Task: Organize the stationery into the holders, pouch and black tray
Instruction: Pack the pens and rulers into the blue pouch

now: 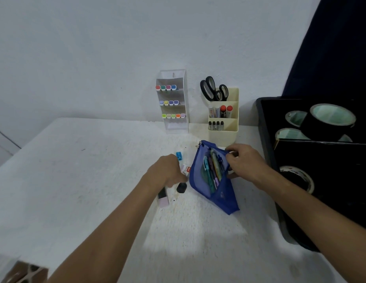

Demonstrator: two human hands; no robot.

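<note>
A white table [75,180] with a faintly scuffed, speckled top stands against a plain pale wall [96,48], and a dark curtain [337,48] hangs at the far right. The blue mesh pouch [210,180] lies open near the middle of the table, with pens and pencils showing inside it. Behind the pouch, against the wall, stand a clear tiered holder [175,103] of coloured markers and a cream holder [224,119] with black scissors [213,88] and more pens. Right of the pouch sits the black tray [268,160] holding rolls of tape [329,121]. The right hand [245,160] pinches the pouch's upper edge with curled fingers, holding the mouth open. The left hand [167,172], just left of the pouch, is curled down over small items there (a blue sharpener [179,155], a white eraser [185,169], a black cap-like piece [181,187], a pink and black marker [163,198]); whether it grips any of them cannot be told.
</note>
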